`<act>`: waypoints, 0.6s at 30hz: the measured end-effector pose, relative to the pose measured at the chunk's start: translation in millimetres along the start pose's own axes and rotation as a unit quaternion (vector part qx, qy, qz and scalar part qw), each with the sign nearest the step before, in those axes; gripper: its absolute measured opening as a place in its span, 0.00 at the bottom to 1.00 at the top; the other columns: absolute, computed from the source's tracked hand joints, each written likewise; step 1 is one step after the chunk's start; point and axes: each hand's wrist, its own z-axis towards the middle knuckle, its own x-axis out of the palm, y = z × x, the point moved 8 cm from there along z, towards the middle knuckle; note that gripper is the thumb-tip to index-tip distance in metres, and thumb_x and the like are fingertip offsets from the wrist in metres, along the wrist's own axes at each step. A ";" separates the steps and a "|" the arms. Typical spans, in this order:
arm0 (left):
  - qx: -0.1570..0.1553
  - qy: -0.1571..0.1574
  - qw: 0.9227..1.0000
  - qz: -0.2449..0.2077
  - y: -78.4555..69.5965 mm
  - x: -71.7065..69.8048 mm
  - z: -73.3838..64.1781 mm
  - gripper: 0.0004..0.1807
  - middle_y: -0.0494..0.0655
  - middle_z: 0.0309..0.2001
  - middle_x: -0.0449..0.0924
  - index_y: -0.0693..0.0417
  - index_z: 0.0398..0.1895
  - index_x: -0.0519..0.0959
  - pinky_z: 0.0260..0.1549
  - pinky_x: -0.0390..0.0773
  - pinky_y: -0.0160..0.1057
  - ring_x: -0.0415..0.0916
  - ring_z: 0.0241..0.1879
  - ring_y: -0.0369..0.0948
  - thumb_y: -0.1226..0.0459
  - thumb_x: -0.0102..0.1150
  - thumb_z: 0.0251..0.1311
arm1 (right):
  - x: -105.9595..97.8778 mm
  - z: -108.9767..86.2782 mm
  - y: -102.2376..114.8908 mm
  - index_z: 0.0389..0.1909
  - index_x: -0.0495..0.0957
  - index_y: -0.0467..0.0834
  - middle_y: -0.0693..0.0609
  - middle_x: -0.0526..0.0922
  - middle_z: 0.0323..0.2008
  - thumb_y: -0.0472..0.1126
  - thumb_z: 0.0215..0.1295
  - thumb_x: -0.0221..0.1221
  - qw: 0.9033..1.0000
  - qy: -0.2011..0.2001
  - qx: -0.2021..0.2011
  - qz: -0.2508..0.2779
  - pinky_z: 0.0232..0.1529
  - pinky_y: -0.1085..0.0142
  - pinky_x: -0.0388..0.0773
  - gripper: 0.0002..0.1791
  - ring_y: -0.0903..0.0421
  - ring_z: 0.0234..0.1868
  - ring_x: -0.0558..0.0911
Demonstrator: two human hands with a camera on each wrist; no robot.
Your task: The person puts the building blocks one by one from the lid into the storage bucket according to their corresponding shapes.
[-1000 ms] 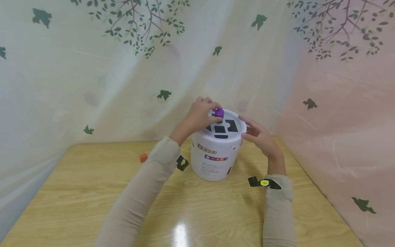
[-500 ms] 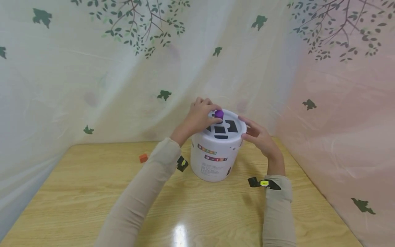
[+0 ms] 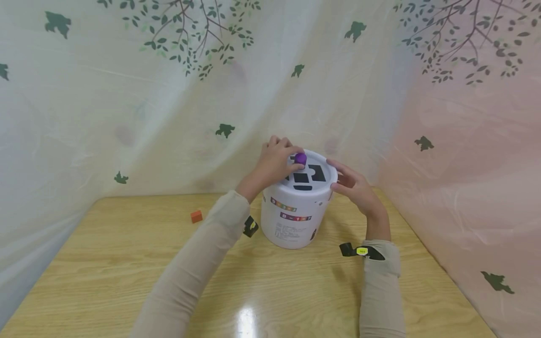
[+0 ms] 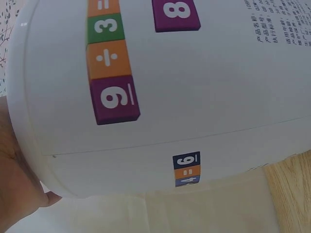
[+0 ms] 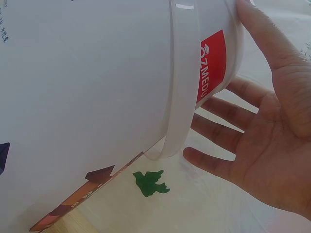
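A white bucket point(image 3: 291, 220) with a shape-sorter lid point(image 3: 318, 187) stands upright on the table, printed with coloured number tiles. Between thumb and fingers, my left hand point(image 3: 274, 162) pinches a purple cylindrical block point(image 3: 300, 158) at the lid's far part; whether its lower end is inside a hole cannot be told. Several dark cut-out holes show in the lid. My right hand point(image 3: 357, 188) rests on the lid's right rim, its thumb and fingers spread and fairly straight, as the right wrist view also shows. In the left wrist view the bucket hides the block.
An orange block point(image 3: 196, 216) lies on the wooden table point(image 3: 105, 263), left of the bucket and near my left forearm. Behind the table and along its right side hangs a pale curtain point(image 3: 177, 117) printed with leaves and birds.
My left hand and the purple block have sunk slightly toward the lid. The left forearm has shifted a little right, showing the orange block fully. My right hand stays in place.
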 end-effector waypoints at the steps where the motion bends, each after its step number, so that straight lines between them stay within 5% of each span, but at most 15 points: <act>1: 0.000 -0.001 1.000 0.001 0.1 0.8 -0.2 0.27 0.47 0.58 0.75 0.42 0.67 0.77 0.62 0.65 0.48 0.63 0.59 0.46 0.46 0.62 0.67 | -0.1 0.0 -0.1 0.79 0.58 0.52 0.49 0.60 0.79 0.38 0.72 0.59 1.000 0.000 0.001 0.000 0.69 0.44 0.69 0.37 0.40 0.74 0.68; 18: 0.002 -0.026 0.999 0.034 0.9 6.3 -1.3 0.27 0.47 0.59 0.75 0.40 0.69 0.75 0.63 0.65 0.49 0.63 0.60 0.47 0.45 0.57 0.70 | 0.1 0.1 0.0 0.79 0.58 0.52 0.49 0.60 0.79 0.38 0.73 0.59 1.000 0.000 0.000 -0.006 0.69 0.45 0.70 0.37 0.39 0.74 0.68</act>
